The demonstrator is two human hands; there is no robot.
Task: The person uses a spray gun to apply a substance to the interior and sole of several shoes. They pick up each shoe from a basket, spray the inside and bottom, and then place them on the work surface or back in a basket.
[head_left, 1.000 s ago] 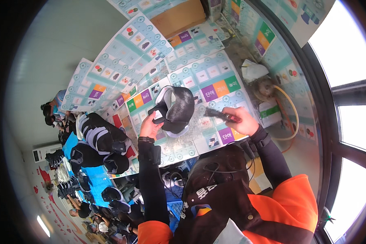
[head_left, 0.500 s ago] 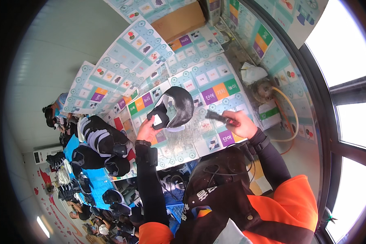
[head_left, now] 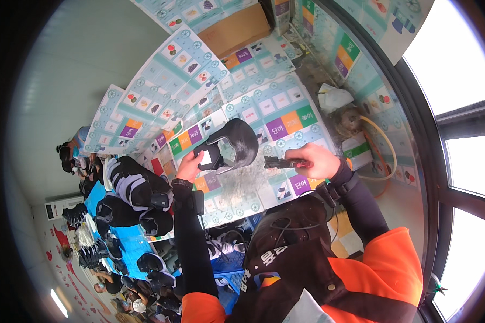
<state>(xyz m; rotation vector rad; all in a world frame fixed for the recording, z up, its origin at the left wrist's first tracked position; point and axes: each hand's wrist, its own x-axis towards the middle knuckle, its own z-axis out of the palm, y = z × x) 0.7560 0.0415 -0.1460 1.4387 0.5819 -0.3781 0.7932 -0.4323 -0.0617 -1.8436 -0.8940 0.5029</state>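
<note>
My left hand (head_left: 188, 167) grips one end of a black curved piece that looks like a shoe upper (head_left: 243, 142), fingers closed on its edge. A white label (head_left: 206, 158) shows on the piece beside my fingers. Its large rounded end arches to the right above the table, with a pale, dusty-looking patch inside. Off to its right, my right hand (head_left: 320, 161) is closed round a small dark brush-like tool (head_left: 275, 162) with some red near my fingers. The tool points left and stays apart from the black piece.
Printed sheets cover the table (head_left: 237, 191), which has a grey dusty patch. Stacked black and grey uppers (head_left: 140, 183) stand at left. A cardboard box (head_left: 234, 32) lies at the back. A yellow hose (head_left: 388, 140) hangs at right. Several people (head_left: 137, 301) are at lower left.
The black piece has turned slightly and shifted a little right at its rounded end, while my left hand moved slightly left. The tool has swung level and moved left, closer to the piece.
</note>
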